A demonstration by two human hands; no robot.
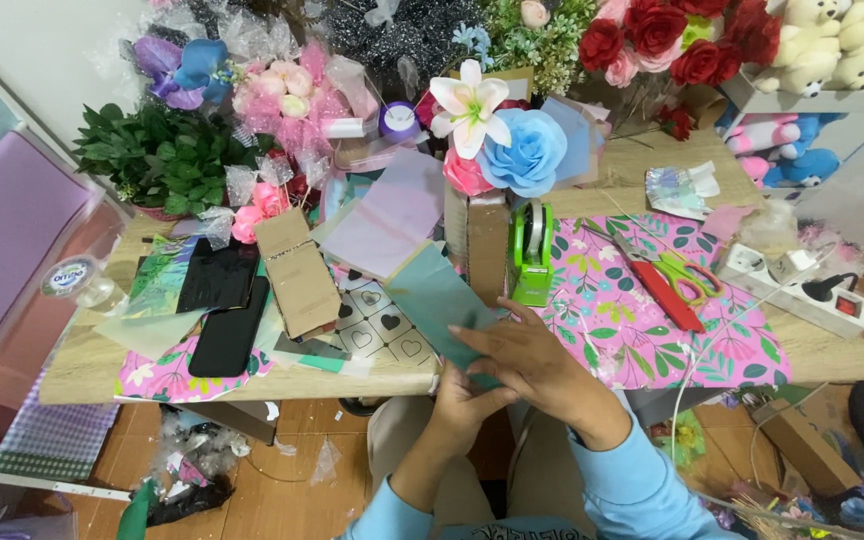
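At the table's [92,365] near edge, the left hand [467,400] and right hand [537,365] pinch one teal paper sheet [437,295] between thumbs and flat, pressed-together fingers; the sheet slants up over the tabletop. Just behind it stands one green tape dispenser [531,255] holding a tape roll. One pair of green-handled scissors [682,275] lies toward the right edge, one black phone [229,340] toward the left.
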